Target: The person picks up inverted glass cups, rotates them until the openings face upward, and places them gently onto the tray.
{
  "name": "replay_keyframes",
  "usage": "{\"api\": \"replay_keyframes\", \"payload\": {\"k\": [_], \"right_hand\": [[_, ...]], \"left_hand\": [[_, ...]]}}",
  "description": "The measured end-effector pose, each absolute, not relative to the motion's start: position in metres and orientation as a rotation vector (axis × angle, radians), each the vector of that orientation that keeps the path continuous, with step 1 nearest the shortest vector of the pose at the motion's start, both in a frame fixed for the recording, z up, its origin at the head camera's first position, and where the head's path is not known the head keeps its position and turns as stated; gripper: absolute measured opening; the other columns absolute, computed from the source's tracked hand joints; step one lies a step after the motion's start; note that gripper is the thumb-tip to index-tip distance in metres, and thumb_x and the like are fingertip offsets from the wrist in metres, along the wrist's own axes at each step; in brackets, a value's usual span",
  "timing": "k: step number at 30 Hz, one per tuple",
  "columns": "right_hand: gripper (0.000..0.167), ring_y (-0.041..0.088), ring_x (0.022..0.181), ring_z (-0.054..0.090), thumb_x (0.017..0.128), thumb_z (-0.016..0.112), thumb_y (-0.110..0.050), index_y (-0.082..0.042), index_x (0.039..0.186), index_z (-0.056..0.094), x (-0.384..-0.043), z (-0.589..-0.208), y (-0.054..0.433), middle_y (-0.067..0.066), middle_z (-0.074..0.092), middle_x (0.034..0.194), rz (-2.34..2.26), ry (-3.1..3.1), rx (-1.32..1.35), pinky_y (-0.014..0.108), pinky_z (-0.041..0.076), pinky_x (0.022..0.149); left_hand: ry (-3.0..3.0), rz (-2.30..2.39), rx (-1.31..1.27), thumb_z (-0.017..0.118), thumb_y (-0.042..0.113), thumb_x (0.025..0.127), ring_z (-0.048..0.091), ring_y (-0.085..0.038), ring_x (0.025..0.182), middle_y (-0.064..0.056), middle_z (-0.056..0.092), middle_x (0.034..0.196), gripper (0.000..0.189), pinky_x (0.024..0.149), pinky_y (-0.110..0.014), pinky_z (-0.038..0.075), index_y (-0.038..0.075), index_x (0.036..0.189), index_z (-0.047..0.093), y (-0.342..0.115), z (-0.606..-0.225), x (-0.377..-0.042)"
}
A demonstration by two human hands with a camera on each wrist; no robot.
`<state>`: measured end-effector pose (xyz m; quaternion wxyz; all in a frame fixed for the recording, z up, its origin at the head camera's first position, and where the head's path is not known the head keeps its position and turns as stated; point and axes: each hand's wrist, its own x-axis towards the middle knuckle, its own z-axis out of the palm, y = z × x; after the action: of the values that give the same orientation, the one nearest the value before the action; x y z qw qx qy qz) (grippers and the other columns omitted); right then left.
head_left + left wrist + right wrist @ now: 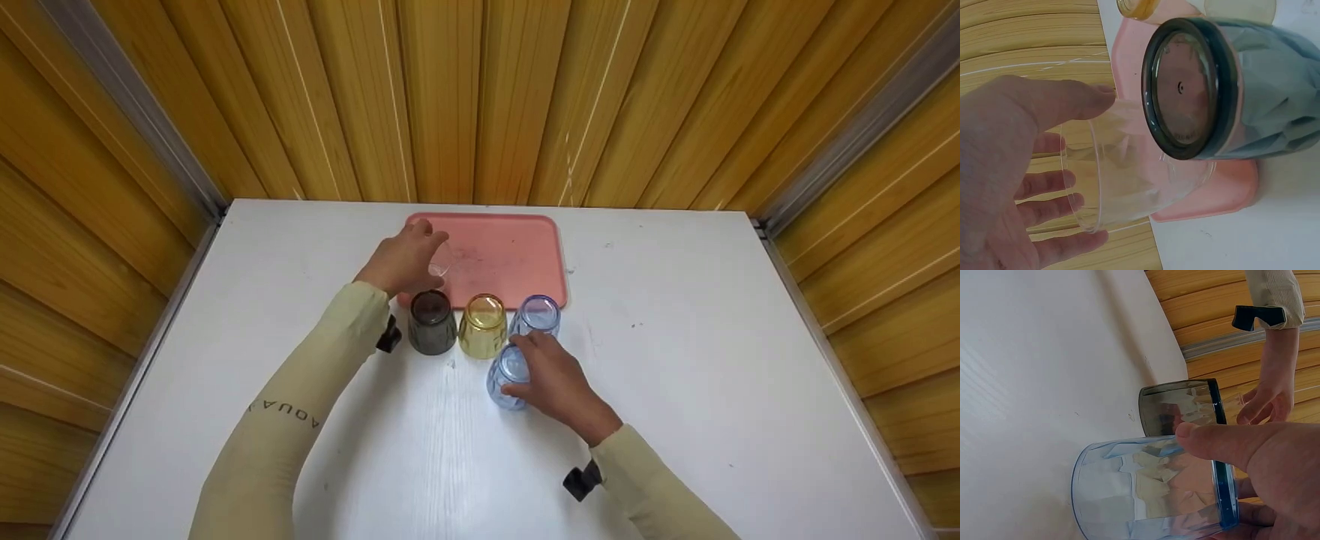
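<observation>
In the head view my left hand (405, 259) reaches over the left part of the pink tray (510, 255). Its thumb and spread fingers curve round the base end of a clear glass (1134, 174). My right hand (555, 379) grips a light blue glass (505, 382), upside down, thumb on the near side and fingers on the far side. Along the tray's front edge stand three more upturned glasses: a dark grey one (432, 324), a yellow one (484, 327) and a blue one (538, 315). The right fingers partly hide that last glass.
The white table (675, 337) runs back to a wood-panelled wall (510, 97), with more panels on both sides. The grey glass stands close beside my left wrist, where a black camera mount (388, 335) sticks out.
</observation>
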<state>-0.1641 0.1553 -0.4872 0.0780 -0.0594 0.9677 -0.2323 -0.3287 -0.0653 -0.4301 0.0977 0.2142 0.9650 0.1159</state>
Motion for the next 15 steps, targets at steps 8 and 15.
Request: {"api": "replay_keyframes", "payload": {"k": [8, 15], "right_hand": [[0.077, 0.027, 0.119, 0.055, 0.071, 0.086, -0.03, -0.008, 0.136, 0.051, -0.164, -0.4865, 0.1563, 0.014, 0.051, 0.135, -0.684, 2.91, -0.221, 0.042, 0.052, 0.097], [0.077, 0.028, 0.123, 0.054, 0.072, 0.085, -0.03, -0.009, 0.137, 0.049, -0.1635, -0.4868, 0.1558, 0.014, 0.048, 0.139, -0.705, 2.89, -0.193, 0.043, 0.052, 0.098]], "left_hand": [[2.856, 0.344, 0.628, 0.081, 0.031, 0.077, 0.051, -0.028, 0.114, -0.013, 0.046, 0.13, 0.07, 0.096, -0.051, 0.051, 0.016, 0.138, 0.049, -0.069, -0.4343, -0.3312], [2.856, 0.345, 0.612, 0.081, 0.032, 0.076, 0.051, -0.027, 0.111, -0.012, 0.047, 0.127, 0.071, 0.094, -0.049, 0.052, 0.017, 0.138, 0.049, -0.0689, -0.44, -0.3326]]}}
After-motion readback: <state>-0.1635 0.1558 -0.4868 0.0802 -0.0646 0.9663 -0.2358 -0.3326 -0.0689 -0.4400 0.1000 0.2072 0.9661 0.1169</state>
